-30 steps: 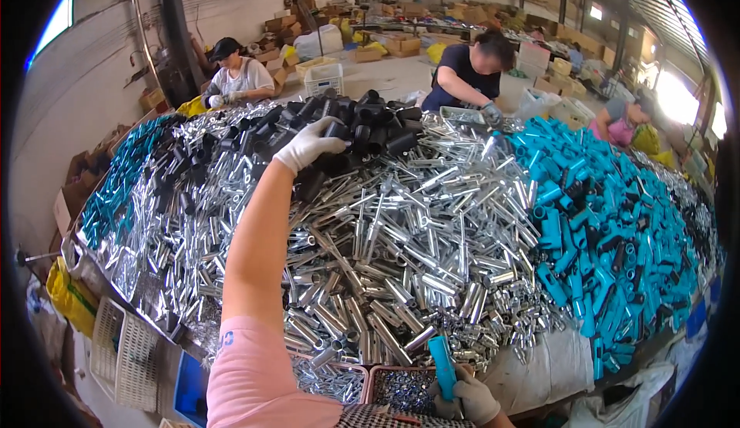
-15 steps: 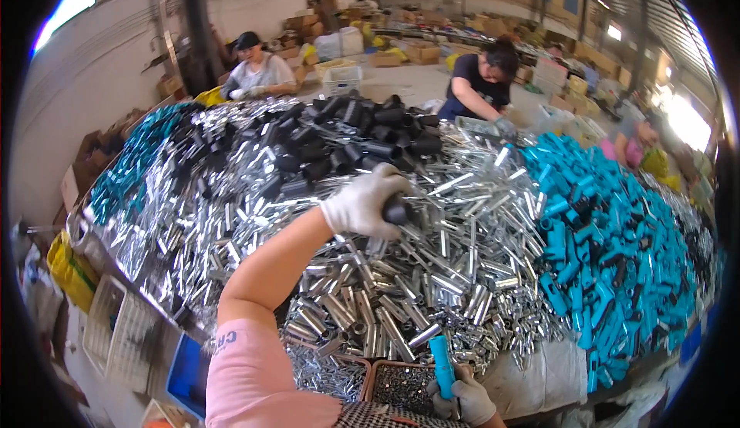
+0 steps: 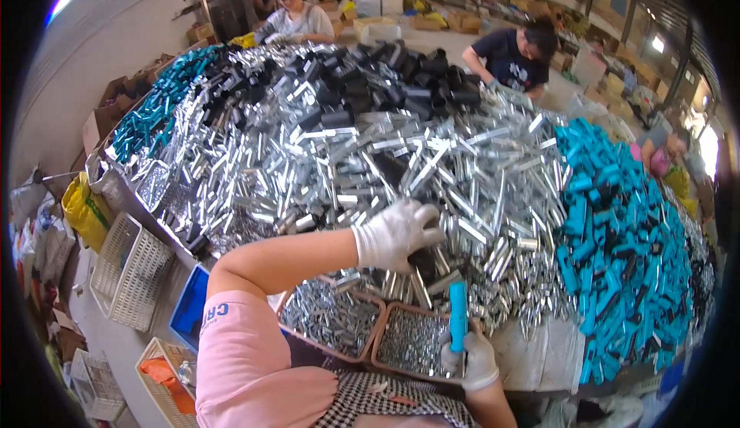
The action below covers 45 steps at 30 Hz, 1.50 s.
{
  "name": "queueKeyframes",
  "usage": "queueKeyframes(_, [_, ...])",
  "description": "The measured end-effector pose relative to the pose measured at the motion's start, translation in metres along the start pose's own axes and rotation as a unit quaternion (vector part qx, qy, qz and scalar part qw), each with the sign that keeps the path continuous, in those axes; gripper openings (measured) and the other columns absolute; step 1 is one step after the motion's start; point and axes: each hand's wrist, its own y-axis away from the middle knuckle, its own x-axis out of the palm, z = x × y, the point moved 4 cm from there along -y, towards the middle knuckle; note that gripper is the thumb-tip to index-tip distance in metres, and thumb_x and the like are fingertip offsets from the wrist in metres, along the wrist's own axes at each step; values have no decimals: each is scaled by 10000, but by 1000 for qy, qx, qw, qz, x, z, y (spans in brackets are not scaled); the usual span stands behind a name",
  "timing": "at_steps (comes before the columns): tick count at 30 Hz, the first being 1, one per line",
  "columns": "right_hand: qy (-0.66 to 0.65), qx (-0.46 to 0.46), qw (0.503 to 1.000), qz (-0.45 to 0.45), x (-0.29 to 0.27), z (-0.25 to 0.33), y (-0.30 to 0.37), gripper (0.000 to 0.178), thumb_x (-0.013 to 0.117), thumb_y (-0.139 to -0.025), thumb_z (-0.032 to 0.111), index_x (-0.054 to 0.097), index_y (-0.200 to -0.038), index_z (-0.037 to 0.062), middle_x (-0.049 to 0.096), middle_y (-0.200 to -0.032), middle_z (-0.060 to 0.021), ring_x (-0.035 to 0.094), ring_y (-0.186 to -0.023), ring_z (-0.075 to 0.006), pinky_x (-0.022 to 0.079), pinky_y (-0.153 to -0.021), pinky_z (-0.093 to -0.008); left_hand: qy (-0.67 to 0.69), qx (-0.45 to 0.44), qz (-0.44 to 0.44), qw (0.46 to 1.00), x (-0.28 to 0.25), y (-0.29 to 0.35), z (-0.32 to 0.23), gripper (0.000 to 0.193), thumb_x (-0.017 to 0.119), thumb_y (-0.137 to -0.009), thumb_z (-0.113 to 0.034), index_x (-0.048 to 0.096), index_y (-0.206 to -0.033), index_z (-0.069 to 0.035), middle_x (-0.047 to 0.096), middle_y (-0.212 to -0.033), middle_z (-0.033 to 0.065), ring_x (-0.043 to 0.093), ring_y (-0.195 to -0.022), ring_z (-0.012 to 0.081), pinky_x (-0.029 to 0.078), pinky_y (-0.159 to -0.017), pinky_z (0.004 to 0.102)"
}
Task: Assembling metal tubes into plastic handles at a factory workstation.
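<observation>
Teal tube fills the clenched right hand; curled left hand holds black tube.

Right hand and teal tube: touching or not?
Touching. The head view shows the right hand closed around the lower end of the teal tube.

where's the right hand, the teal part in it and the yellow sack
Right hand (image 3: 479, 360), head view: back of it
Teal part (image 3: 459, 316), head view: its long side
Yellow sack (image 3: 83, 210), head view: its side

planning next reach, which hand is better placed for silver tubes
Probably the left hand: it is over the silver tubes, though apparently holding something dark; the right hand holds a teal tube.
</observation>
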Motion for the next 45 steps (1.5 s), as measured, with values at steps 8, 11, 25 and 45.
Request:
queueKeyframes(8, [-95,-38,993,54,0,-21,18,591,693,-884,359,422,-1362,141,624,-1017,-139,582,-617,-209,436,-460,-313,255,-39,-194,946,2,36,-14,411,809,-697,-51,678,-1086,-75,600,-1147,148,601,-1073,326,497,-935,384])
queueKeyframes(11, [-162,-17,984,67,-1,-38,35,610,699,-898,326,404,-1403,151,622,-1040,-165,591,-646,-226,449,-476,-325,296,-93,-297,903,-2,48,-30,459,774,-704,23,600,-1127,-6,582,-1081,129,612,-1046,276,517,-907,347])
queueKeyframes(25, [-144,53,979,136,42,-85,103,638,659,-932,366,362,-1441,122,608,-1077,-154,556,-660,-177,431,-535,-317,702,-216,-389,556,71,151,-104,550,788,-856,-213,568,-1286,50,668,-1089,59,629,-987,140,521,-903,307])
queueKeyframes(45, [-70,195,959,194,82,-141,118,504,717,-912,284,507,-1324,83,614,-1182,-76,635,-1011,-234,524,-885,-405,849,-276,-120,433,59,163,-242,389,519,-1014,-445,532,-1045,-57,569,-761,69,535,-543,155,475,-531,280])
